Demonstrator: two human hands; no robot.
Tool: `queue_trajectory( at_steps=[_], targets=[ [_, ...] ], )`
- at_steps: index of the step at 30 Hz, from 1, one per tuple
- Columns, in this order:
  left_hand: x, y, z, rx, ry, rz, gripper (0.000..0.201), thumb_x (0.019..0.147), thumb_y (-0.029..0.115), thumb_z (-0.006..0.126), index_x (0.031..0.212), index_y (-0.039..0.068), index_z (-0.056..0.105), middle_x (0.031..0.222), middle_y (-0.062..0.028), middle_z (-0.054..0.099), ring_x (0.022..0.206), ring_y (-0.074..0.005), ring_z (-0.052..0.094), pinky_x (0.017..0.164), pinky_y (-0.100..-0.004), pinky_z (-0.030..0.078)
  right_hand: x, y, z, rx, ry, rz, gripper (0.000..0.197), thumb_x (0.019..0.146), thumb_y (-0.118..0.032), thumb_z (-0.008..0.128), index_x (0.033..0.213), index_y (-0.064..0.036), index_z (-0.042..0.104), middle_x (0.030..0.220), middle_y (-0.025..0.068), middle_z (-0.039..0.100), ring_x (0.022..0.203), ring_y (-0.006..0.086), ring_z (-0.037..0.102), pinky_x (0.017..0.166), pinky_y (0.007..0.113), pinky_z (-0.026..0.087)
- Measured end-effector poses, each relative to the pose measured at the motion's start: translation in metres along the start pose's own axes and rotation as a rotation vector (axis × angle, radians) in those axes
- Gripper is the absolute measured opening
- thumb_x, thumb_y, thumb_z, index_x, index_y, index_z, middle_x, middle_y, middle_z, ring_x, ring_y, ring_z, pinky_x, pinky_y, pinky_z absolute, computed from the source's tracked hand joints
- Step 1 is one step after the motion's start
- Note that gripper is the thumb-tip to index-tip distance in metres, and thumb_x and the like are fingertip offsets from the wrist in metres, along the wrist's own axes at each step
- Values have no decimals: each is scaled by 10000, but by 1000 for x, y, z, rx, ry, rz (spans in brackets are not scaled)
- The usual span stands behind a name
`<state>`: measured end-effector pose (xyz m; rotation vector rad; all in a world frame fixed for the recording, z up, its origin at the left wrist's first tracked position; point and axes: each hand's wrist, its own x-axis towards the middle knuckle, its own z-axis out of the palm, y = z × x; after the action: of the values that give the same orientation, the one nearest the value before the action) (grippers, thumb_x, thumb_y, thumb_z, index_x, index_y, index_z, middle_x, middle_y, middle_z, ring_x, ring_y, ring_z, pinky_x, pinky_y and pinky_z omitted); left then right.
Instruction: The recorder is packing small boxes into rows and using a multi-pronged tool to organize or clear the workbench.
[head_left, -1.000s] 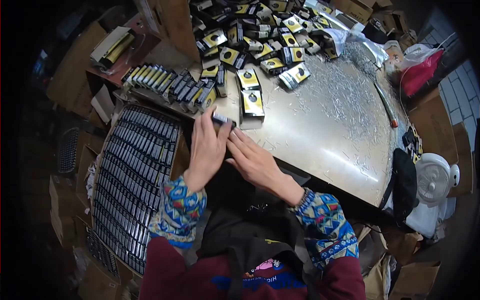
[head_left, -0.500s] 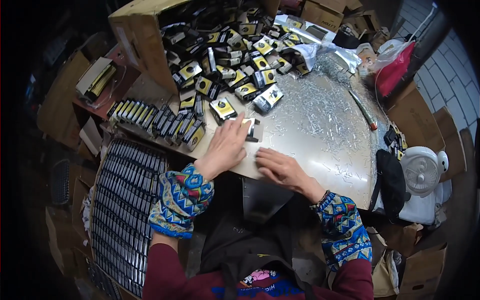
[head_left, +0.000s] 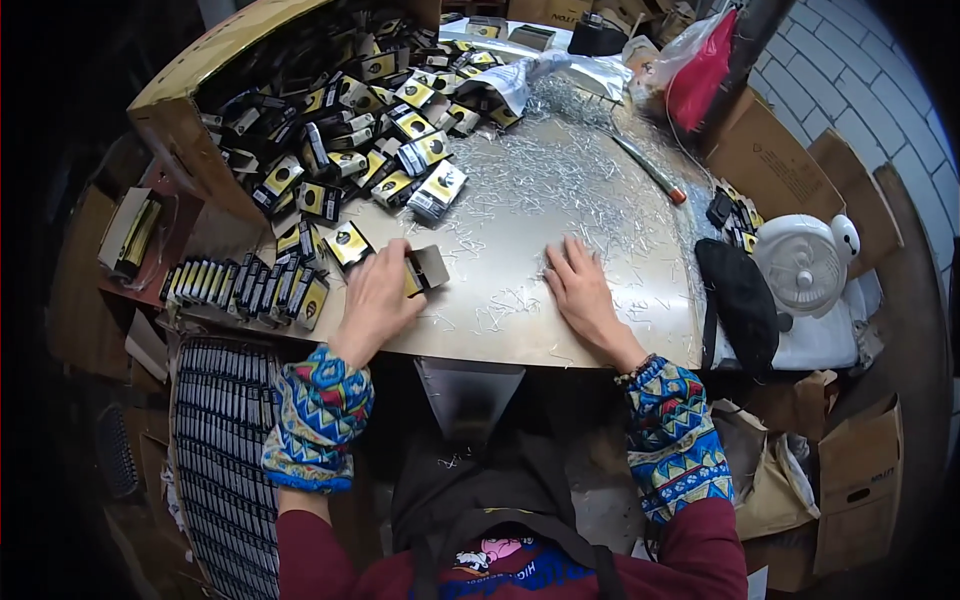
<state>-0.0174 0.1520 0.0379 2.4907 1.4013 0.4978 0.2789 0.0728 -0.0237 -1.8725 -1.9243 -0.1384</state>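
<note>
Well, heaped small boxes (head_left: 415, 126) crowd the left of the surface (head_left: 490, 346), metal pins (head_left: 560, 170) litter its middle, and a fan (head_left: 800, 262) stands right. The left hand (head_left: 378, 300) curls over an open box (head_left: 432, 268), grip hidden; the right hand (head_left: 583, 298), fingers loosely spread, sits farther from it than before.

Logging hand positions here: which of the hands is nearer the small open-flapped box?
Left. The left hand is right against the box, on its left; the right hand rests apart, to its right.
</note>
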Motion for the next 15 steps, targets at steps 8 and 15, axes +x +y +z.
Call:
queue_trajectory(
  at_steps=[8, 15],
  targets=[
    [-100, 8, 14, -1908, -175, -529, 346, 1029, 272, 436, 1330, 105, 468, 1192, -90, 618, 1056, -225, 626, 890, -414, 528, 7, -4, 0, 139, -135, 13, 517, 999, -326, 472, 1426, -43, 403, 1477, 237, 364, 1396, 371, 316, 1147, 461, 240],
    [-200, -27, 82, -1691, -126, -963, 238, 944, 114, 524, 1182, 108, 535, 1045, -48, 627, 922, -168, 645, 665, -359, 577, 40, -74, 22, 73, -165, -230, 559, 983, -400, 480, 1453, -114, 386, 1515, 211, 316, 1411, 382, 281, 1150, 511, 213]
  ],
)
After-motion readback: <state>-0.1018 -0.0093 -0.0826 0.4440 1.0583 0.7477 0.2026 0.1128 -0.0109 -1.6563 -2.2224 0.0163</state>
